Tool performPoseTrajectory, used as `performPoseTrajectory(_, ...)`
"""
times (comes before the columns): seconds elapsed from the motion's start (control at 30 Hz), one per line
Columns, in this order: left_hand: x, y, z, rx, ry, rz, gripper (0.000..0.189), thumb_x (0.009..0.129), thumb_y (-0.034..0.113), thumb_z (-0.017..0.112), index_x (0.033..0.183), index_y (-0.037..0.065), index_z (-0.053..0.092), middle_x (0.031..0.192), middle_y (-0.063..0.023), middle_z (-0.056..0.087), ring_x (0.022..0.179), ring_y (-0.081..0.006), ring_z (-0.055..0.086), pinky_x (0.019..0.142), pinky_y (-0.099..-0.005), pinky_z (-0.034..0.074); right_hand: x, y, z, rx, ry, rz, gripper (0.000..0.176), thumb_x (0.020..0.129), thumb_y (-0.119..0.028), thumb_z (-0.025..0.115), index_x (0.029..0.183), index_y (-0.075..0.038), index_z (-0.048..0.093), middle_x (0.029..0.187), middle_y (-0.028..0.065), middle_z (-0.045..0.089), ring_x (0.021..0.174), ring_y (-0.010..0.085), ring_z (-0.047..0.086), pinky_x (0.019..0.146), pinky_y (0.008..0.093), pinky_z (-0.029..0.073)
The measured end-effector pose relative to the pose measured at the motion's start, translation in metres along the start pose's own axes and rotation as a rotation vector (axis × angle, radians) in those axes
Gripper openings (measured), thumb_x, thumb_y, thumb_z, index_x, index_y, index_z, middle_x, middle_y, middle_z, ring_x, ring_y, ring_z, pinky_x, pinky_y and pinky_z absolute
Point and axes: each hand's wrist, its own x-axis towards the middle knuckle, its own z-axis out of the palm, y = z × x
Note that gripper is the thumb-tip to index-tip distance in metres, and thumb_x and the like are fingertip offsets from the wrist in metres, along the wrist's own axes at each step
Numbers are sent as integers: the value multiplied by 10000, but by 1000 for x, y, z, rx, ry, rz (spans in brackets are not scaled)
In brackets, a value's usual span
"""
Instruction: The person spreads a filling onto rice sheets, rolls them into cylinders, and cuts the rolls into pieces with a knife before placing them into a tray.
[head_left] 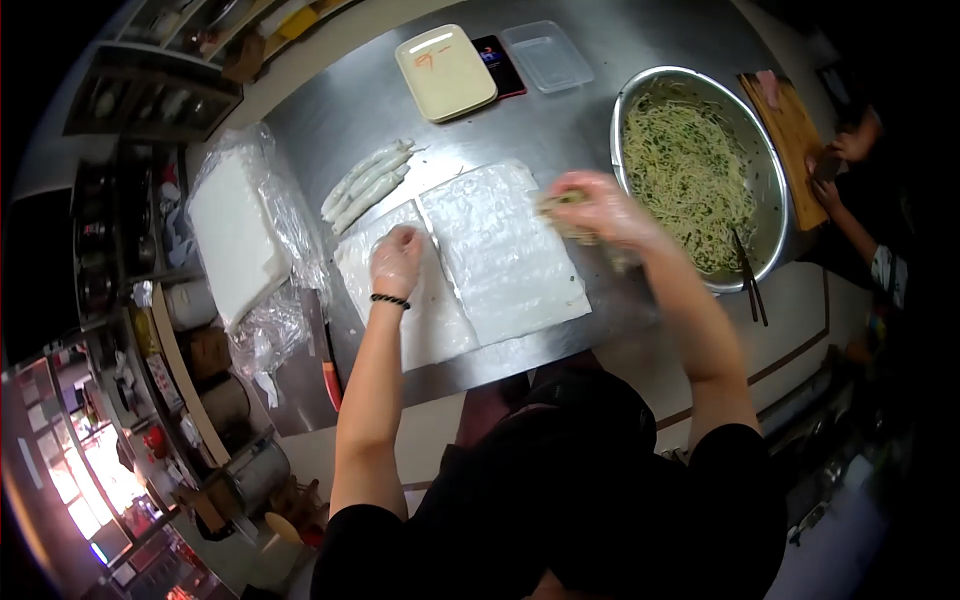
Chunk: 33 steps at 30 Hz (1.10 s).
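Note:
Two stacks of thin white wrapper sheets lie side by side on the steel table: the left stack [430, 320] and the right stack [510, 260]. My left hand [397, 262], in a clear glove, is over the left stack with its fingers curled in; what they pinch, if anything, is hidden. To the right of the sheets, my gloved right hand [597, 208] grips a clump of noodle filling [550, 205], somewhat blurred by motion. A large steel bowl [618, 125] at the right holds more pale noodle filling flecked with green. Several finished white rolls [368, 185] lie behind the left stack.
A plastic-wrapped white sheet stack [235, 230] and a red-handled knife [331, 375] are at the left. A cream tray [445, 75], phone [500, 65] and clear container [550, 55] stand behind. Tongs [748, 275] lean in the bowl. A co-worker's hands [840, 160] are beside a wooden board [790, 150].

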Motion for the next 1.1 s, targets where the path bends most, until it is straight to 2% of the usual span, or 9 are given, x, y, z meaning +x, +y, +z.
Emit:
performPoseTrajectory(0.17, 6, 30, 42, -1, 14, 33, 209, 823, 229, 577, 972, 109, 663, 979, -152, 650, 906, -322, 615, 807, -404, 484, 97, 90, 78, -1016, 255, -597, 312, 850, -193, 568, 1127, -53, 591, 1149, 182, 597, 1076, 290, 566, 890, 390, 451)
performPoseTrajectory(0.33, 13, 38, 55, 385, 5, 526, 183, 776, 209, 628, 926, 125, 689, 976, -128, 645, 928, -310, 588, 804, -385, 488, 74, 61, 90, -954, -148, -339, 267, 870, -194, 496, 1072, -80, 627, 1119, 177, 583, 1022, 322, 568, 930, 405, 416)
performPoseTrajectory(0.47, 0, 37, 60, -9, -151, 129, 109, 780, 194, 629, 792, 90, 662, 876, -136, 660, 806, -288, 621, 692, -389, 519, 61, 74, 82, -1285, -19, -380, 249, 859, -168, 486, 1054, -84, 614, 1046, 165, 593, 991, 326, 572, 835, 425, 467)
performPoseTrajectory(0.6, -38, 33, 61, 310, -284, 718, 145, 782, 219, 641, 774, 75, 660, 878, -143, 647, 752, -313, 621, 685, -398, 522, 48, 103, 88, -1124, 111, -621, 228, 837, -160, 509, 986, -30, 623, 1028, 153, 599, 933, 297, 591, 794, 414, 485)
performPoseTrajectory(0.67, -35, 44, 56, 272, -355, 613, 147, 767, 221, 651, 820, 84, 664, 891, -123, 650, 775, -304, 615, 705, -409, 516, 47, 83, 94, -1277, -260, -153, 267, 781, -98, 548, 1039, -101, 618, 1082, 137, 583, 1001, 289, 574, 795, 401, 499)
performPoseTrajectory(0.8, 6, 44, 59, 308, 259, 661, 174, 748, 167, 658, 838, 19, 646, 857, -196, 634, 776, -307, 621, 696, -408, 513, 72, 89, 75, -1168, 178, -749, 269, 804, -141, 555, 1063, -102, 620, 1056, 149, 597, 1011, 300, 566, 848, 423, 481)
performPoseTrajectory(0.9, -26, 84, 40, -211, -411, -135, 156, 820, 165, 590, 830, 23, 653, 800, -225, 627, 824, -306, 603, 748, -412, 487, 60, 120, 80, -1004, 174, -610, 324, 811, -161, 572, 1128, -106, 596, 1232, 121, 540, 1099, 289, 527, 909, 410, 456)
performPoseTrajectory(1.0, -79, 38, 68, 161, -137, 803, 127, 772, 130, 601, 864, 70, 666, 906, -146, 641, 831, -305, 613, 720, -411, 509, 6, 129, 78, -1076, -44, -781, 231, 822, -169, 575, 1043, -112, 609, 1243, 109, 533, 1069, 320, 544, 841, 448, 489)
performPoseTrajectory(1.1, -87, 35, 72, 209, -177, 698, 190, 756, 130, 600, 935, 95, 654, 988, -117, 624, 893, -303, 600, 726, -407, 513, -14, 140, 76, -1127, 45, -899, 265, 742, -211, 650, 986, -122, 598, 1170, 94, 552, 999, 282, 565, 821, 393, 485)
